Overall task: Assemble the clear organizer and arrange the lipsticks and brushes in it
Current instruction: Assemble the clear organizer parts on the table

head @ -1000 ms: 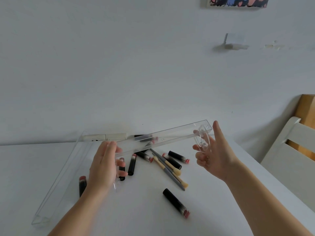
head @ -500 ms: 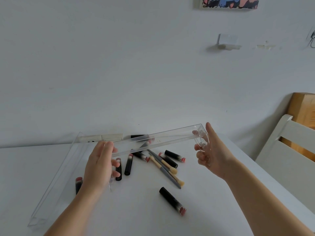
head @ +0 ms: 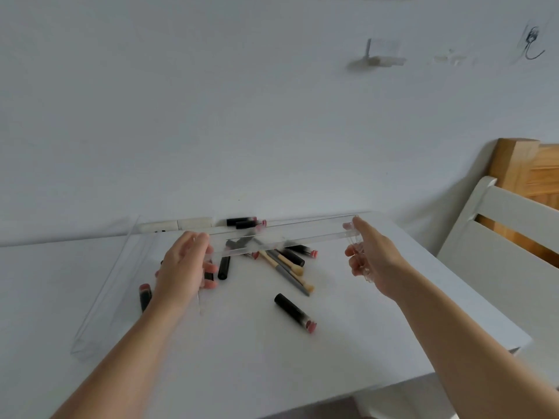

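Head view: one camera only, looking forward and down over a white rectangular table [head: 272, 352] set against a white wall [head: 211, 116].
Organizer piece held: a long clear plastic trough [head: 281, 238] is raised off the table, running from 9 o'clock to 3 o'clock between the two hands, above the scattered items.
Left hand [head: 184, 267]: grasping the trough's left end, thumb and fingers curled round its edge.
Right hand [head: 372, 261]: at the trough's right end, fingers curled round a small clear end part [head: 358, 261]; how the two parts meet cannot be told.
Organizer piece resting: a second long clear plastic tray [head: 106, 291] lies on the table at 9 o'clock of the left hand, angled from the near left edge toward the wall.
Lipsticks: black cylindrical lipsticks with pink tips [head: 295, 313] lie loose; one at 6 o'clock of the trough, one beside the left wrist, others under the trough and by the wall.
Brushes: slim makeup brushes with grey and beige handles [head: 287, 270] lie crossed under the trough, among the lipsticks.
Surroundings: a white slatted chair back [head: 499, 234] at 3 o'clock of the table, wooden furniture [head: 520, 167] behind it.
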The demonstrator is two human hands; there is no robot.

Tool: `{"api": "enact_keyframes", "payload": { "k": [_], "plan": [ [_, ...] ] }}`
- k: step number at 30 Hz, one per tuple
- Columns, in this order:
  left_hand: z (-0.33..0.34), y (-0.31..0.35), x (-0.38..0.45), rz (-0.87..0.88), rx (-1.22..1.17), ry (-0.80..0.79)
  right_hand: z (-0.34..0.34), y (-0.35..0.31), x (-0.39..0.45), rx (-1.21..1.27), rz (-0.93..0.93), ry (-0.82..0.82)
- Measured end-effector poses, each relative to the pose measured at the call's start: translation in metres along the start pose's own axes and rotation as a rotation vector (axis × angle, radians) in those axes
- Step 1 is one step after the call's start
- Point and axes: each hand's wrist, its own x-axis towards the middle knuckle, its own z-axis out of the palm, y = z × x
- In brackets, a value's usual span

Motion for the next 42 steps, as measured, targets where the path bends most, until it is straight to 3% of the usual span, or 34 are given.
{"api": "enact_keyframes", "payload": {
  "k": [5, 13, 18, 26, 42],
  "plan": [
    [-0.012, 0.012, -0.022, 0.043, 0.109, 0.058, -0.004, 0.003, -0.014, -0.094, 0.006, -0.037],
    [-0.066, 0.018, -0.061, 0.056, 0.189, 0.088, -0.006, 0.007, -0.052, -0.425, -0.015, -0.260],
    [-0.108, 0.016, -0.071, 0.016, 0.134, 0.167, 0.024, 0.007, -0.080, -0.243, 0.026, -0.323],
    [-0.119, 0.011, -0.092, -0.009, 0.135, 0.214, 0.051, 0.016, -0.092, -0.064, 0.213, -0.284],
    [-0.071, 0.001, -0.076, 0.055, 0.357, 0.196, 0.040, 0.027, -0.044, 0.090, 0.084, -0.145]
  ]
}}
